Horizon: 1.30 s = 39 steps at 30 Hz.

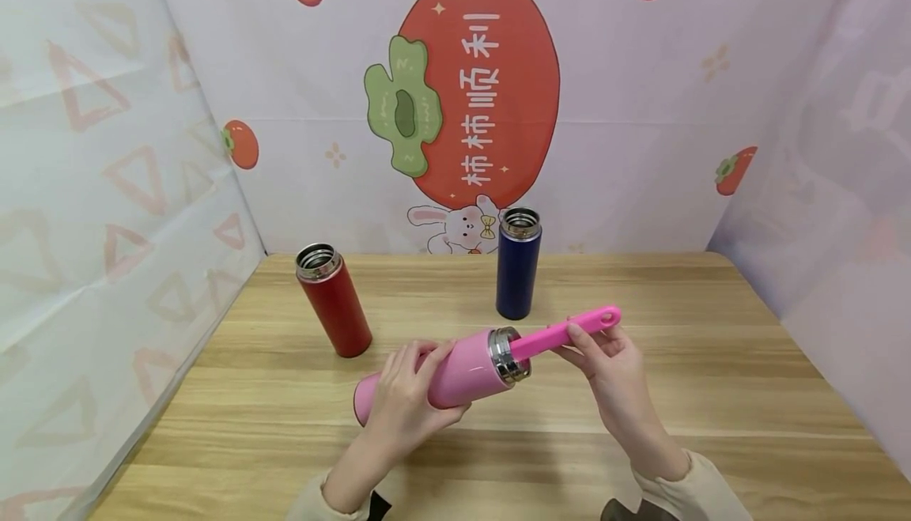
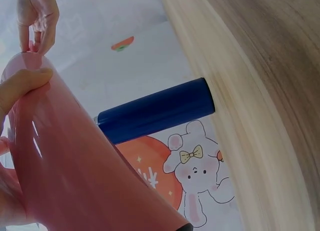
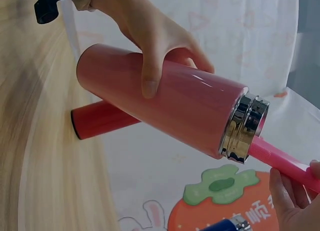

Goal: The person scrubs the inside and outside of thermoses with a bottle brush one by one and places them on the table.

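My left hand [image 1: 407,398] grips a pink thermos bottle [image 1: 466,372] around its body, holding it tilted above the table with its metal mouth facing right. Between the thumb and fingers of my right hand [image 1: 614,367] is the bright pink handle of a brush [image 1: 562,336], which has a hole at its end. The far part of the brush is inside the bottle mouth, hidden by the steel neck [image 3: 245,128]. In the right wrist view, the pink handle [image 3: 280,163] runs from the mouth to my fingers.
Upright on the wooden table [image 1: 676,394] stand a red thermos [image 1: 338,307] at left and a dark blue thermos [image 1: 518,272] at the back middle, both lidless. Behind them hangs a white cloth [image 1: 626,165] printed with persimmons and a rabbit; more cloth lines the sides.
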### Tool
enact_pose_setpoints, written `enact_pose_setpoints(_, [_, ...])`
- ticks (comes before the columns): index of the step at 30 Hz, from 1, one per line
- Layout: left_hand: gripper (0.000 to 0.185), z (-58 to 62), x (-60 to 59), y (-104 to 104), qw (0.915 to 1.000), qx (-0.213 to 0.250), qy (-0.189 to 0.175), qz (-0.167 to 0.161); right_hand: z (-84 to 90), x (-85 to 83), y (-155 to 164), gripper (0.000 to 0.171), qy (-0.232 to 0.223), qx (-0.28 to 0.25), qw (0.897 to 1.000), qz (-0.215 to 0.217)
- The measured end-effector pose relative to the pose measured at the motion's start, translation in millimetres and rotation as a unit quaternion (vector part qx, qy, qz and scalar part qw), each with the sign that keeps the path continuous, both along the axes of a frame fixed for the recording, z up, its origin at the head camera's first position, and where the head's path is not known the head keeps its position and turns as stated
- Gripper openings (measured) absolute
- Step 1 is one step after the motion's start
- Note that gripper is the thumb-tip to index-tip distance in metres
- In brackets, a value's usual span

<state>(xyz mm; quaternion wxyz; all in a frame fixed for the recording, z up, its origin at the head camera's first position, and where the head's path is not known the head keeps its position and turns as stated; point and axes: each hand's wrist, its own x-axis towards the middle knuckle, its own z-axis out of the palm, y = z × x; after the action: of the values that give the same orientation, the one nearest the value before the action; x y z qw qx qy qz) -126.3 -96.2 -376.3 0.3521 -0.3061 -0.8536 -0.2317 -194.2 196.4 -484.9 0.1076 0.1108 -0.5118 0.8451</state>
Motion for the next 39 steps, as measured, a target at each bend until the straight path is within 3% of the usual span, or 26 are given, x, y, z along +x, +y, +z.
enact_pose_setpoints(6, [0.076, -0.5, -0.2, -0.1, 1.0000, -0.003, -0.008, 0.000, 4.2, 1.0, -0.8, 0.034, -0.006, 0.002, 1.000, -0.003])
enact_pose_setpoints(13, [0.075, -1.2, 1.6, -0.7, 0.9997, -0.004, -0.022, 0.007, -3.1, -3.0, 3.0, 0.034, -0.011, -0.005, 1.000, -0.002])
enact_pose_setpoints(20, [0.076, -2.1, 0.9, -2.3, 0.9999, -0.003, -0.014, 0.009, -4.7, -9.5, 17.6, 0.030, 0.014, -0.029, 0.999, 0.005])
enact_pose_setpoints(22, [0.076, -2.1, 0.9, -2.7, 0.9999, -0.002, -0.010, 0.006, 2.6, -8.0, 21.8, 0.030, 0.034, -0.028, 0.999, 0.005])
enact_pose_setpoints(24, [0.077, -2.3, 0.9, -3.0, 0.9999, -0.001, -0.010, 0.004, 31.9, 5.9, 17.7, 0.025, 0.046, -0.058, 0.997, 0.020])
enact_pose_setpoints(27, [0.076, -2.8, 1.2, -3.9, 0.9999, -0.004, -0.013, 0.008, 52.0, 13.6, 20.2, 0.024, 0.064, -0.081, 0.994, 0.026])
enact_pose_setpoints(29, [0.075, -3.3, 1.4, -4.7, 0.9998, -0.007, -0.015, 0.012, 57.4, 14.5, 25.4, 0.023, 0.068, -0.092, 0.993, 0.024])
enact_pose_setpoints(31, [0.075, -3.6, 1.5, -5.2, 0.9998, -0.009, -0.014, 0.015, 43.3, 4.7, 36.9, 0.026, 0.078, -0.073, 0.994, 0.005])
enact_pose_setpoints(32, [0.075, -3.6, 1.3, -5.3, 0.9998, -0.010, -0.012, 0.015, 44.7, 4.8, 39.2, 0.026, 0.077, -0.076, 0.994, 0.003])
enact_pose_setpoints(39, [0.072, -2.3, 0.5, -5.1, 0.9997, -0.021, -0.005, 0.007, 83.7, 23.0, 34.3, 0.024, 0.069, -0.109, 0.991, -0.022])
